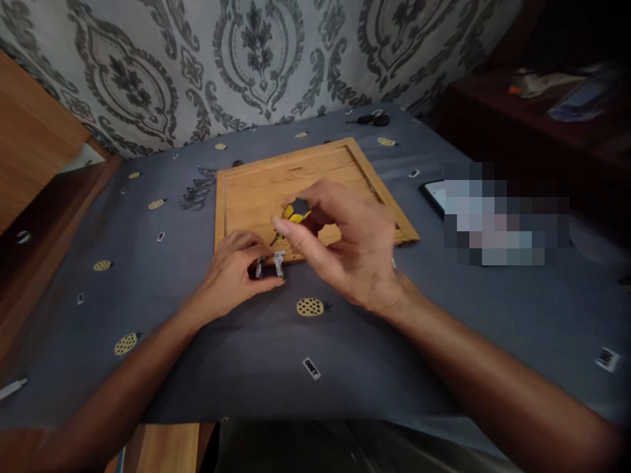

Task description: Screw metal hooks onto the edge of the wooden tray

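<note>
Through the head camera I see a framed wooden panel (280, 187), honey-brown, grained, border raised, lying on patterned grey-blue cloth (236, 374). At its near edge the left hand (231, 266) pinches a small, silvery, angular metal fitting (279, 264). The right hand (352, 246) grips a yellow-and-black screwdriver (297, 210), shank slanting down; tip contact I can't tell.

Shown behind a pineapple-printed cloth (384, 374): damask-patterned backdrop (259, 59); at left, wooden furniture (39, 125); at right, phone (436, 192), partly obscured by pixelation.
</note>
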{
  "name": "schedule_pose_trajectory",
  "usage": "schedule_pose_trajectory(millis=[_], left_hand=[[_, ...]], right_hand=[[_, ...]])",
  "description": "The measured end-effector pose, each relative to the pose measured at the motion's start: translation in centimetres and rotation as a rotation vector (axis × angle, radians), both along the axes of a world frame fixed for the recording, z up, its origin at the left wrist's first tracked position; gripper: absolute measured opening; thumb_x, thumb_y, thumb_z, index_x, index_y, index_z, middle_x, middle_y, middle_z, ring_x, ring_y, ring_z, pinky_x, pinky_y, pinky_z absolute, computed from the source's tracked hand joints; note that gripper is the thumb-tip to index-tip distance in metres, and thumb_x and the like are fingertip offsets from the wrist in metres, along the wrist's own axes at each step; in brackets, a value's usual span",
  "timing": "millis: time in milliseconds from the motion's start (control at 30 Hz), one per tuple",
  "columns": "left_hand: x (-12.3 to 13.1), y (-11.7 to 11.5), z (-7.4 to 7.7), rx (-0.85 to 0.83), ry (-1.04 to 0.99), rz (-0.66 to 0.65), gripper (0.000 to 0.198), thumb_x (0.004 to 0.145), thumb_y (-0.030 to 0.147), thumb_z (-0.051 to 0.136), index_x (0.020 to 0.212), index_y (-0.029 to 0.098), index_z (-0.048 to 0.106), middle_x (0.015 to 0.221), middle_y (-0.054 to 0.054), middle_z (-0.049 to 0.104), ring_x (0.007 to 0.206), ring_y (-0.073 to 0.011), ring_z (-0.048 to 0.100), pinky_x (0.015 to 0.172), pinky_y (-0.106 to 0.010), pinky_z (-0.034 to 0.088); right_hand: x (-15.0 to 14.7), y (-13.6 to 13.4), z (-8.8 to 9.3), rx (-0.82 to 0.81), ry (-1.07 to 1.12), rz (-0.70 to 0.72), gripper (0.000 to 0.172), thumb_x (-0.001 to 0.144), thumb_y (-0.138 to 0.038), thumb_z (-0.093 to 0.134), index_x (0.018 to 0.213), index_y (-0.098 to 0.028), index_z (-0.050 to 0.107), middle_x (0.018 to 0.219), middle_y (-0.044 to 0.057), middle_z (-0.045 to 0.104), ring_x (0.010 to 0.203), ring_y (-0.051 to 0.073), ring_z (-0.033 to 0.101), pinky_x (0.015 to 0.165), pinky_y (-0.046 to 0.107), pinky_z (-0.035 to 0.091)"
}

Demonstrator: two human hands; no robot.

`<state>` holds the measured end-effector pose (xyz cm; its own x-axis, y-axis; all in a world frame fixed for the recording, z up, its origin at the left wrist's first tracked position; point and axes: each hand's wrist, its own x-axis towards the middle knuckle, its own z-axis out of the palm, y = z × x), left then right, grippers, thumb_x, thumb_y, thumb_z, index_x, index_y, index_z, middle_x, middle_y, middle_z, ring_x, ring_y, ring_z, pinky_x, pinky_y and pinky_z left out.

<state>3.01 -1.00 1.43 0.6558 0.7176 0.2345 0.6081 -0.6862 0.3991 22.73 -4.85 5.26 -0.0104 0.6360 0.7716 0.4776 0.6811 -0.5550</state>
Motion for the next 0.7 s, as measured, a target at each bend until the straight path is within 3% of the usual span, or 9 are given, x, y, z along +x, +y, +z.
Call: schedule_pose_trajectory(millis=[200,367,700], left_hand=[[0.1,-0.1,0.2,0.0,0.017,0.005,0.031,0.075,0.038,0.083,0.099,0.022,0.072,0.104,-0.006,0.066,0.106,-0.0275,0.057,0.094,-0.048,0.047],[0.0,-0.1,0.3,-0.005,0.021,0.009,0.029,0.076,0.038,0.082,0.098,0.022,0.072,0.106,-0.006,0.066,0.106,-0.0273,0.057,0.094,-0.047,0.047],[0.1,-0.1,0.4,-0.01,0.043,0.008,0.028,0.078,0.038,0.081,0.098,0.021,0.073,0.106,-0.006,0.066,0.107,-0.0273,0.057,0.096,-0.047,0.046]], right_hand=[[0.4,0.1,0.2,-0.104,0.128,0.003,0.021,0.087,-0.035,0.071,0.08,-0.027,0.053,0.073,-0.002,0.058,0.058,0.016,0.058,0.054,0.033,0.045],[0.3,0.5,-0.2,-0.104,0.116,0.044,0.022,0.09,-0.036,0.067,0.078,-0.025,0.053,0.065,-0.003,0.055,0.056,0.016,0.055,0.053,0.034,0.042],[0.1,0.8,-0.8,-0.136,0.107,0.052,0.02,0.092,-0.035,0.065,0.08,-0.025,0.053,0.069,-0.002,0.056,0.059,0.015,0.057,0.053,0.031,0.045]])
